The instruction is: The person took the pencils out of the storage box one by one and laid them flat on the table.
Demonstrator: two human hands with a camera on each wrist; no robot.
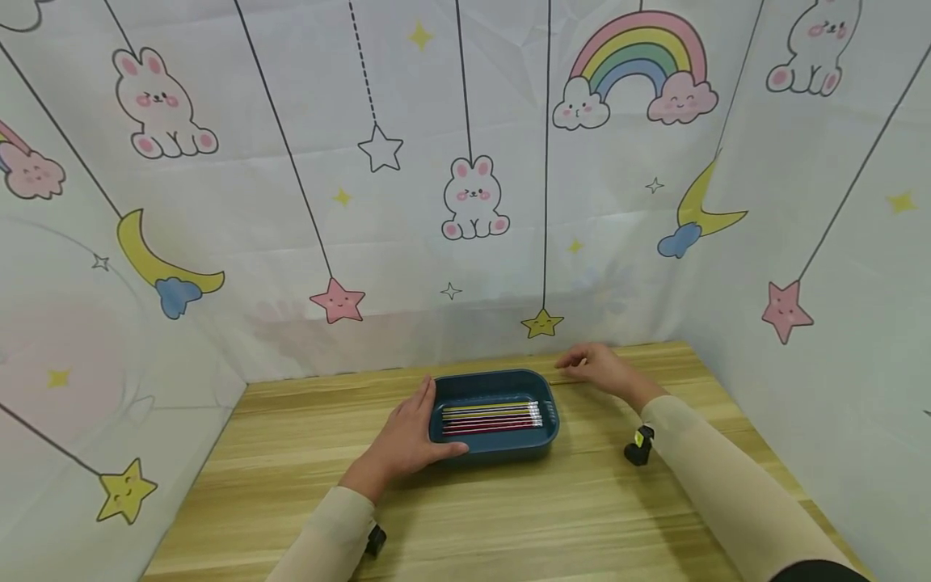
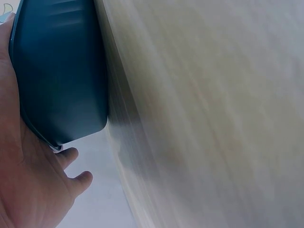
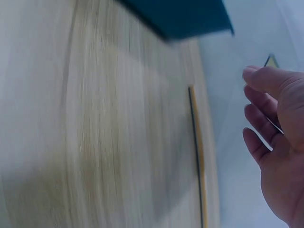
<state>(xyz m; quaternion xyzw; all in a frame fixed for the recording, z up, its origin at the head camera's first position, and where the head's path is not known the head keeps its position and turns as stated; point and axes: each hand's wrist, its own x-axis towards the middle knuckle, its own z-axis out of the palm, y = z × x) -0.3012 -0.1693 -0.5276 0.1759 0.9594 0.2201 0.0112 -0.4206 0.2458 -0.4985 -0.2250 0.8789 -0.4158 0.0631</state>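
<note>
My left hand (image 1: pixel 407 432) grips the left end of a dark blue tray (image 1: pixel 502 454), thumb along the near rim and fingers around the far left corner. Several striped pencils (image 1: pixel 489 418) lie side by side in the tray, their pale ends to the right. In the left wrist view, two curled fingertips (image 2: pixel 81 183) show just past the tray's end. To the right of the tray, my right hand (image 1: pixel 600 368) hovers with loosely bent fingers and nothing between them. Below it, a yellow pencil with a dark side (image 3: pixel 199 147) lies on the table near the back edge.
The tray stands on a wood-grain table (image 1: pixel 582 517). White cloth (image 1: pixel 407 234) printed with rabbits, stars and moons hangs behind the table and along both sides. Small black devices are worn on both wrists.
</note>
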